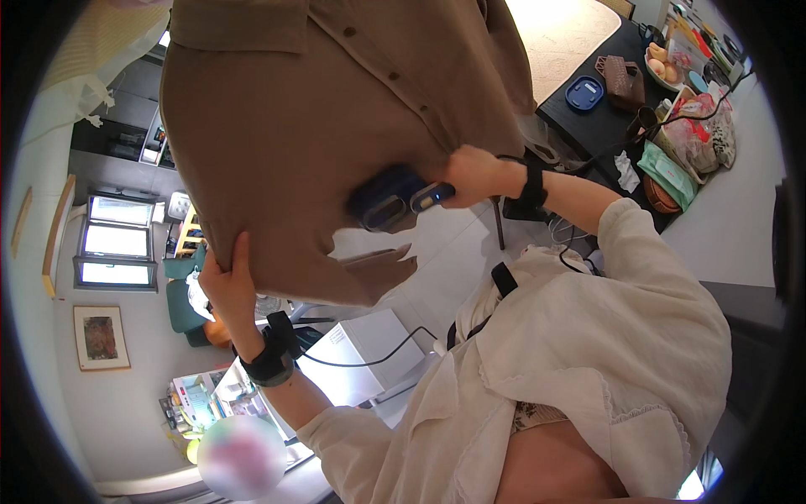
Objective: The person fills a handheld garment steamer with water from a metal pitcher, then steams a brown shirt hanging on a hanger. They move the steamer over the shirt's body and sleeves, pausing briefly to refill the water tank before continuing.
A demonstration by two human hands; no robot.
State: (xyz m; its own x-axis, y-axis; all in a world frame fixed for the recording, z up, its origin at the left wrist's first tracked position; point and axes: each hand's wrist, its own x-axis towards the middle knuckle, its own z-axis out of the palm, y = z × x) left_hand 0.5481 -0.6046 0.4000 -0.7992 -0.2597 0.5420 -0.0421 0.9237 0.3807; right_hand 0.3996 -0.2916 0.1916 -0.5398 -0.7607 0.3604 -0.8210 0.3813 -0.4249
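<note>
A brown button-front shirt (pixel 283 145) hangs before me, its curved hem lowest. At its lower left edge my left hand (pixel 230 293) pinches the cloth between thumb and fingers. My right hand (pixel 475 176) grips the handle of a dark blue handheld appliance (pixel 390 198), which looks like a garment steamer. Its head is slightly blurred and lies over the lower part of the shirt, near the hem; whether it touches the cloth I cannot tell. A small light glows on the handle. My right fingers are partly hidden. Both wrists wear black straps.
A black table (pixel 579 129) at the upper right bears a blue tray-like base (pixel 584 93), a brown woven bag (pixel 623 82), a fruit bowl (pixel 664 66) and a green wipes pack (pixel 667 173). A dark cable (pixel 699 118) crosses there. A white cabinet (pixel 365 353) stands below the shirt.
</note>
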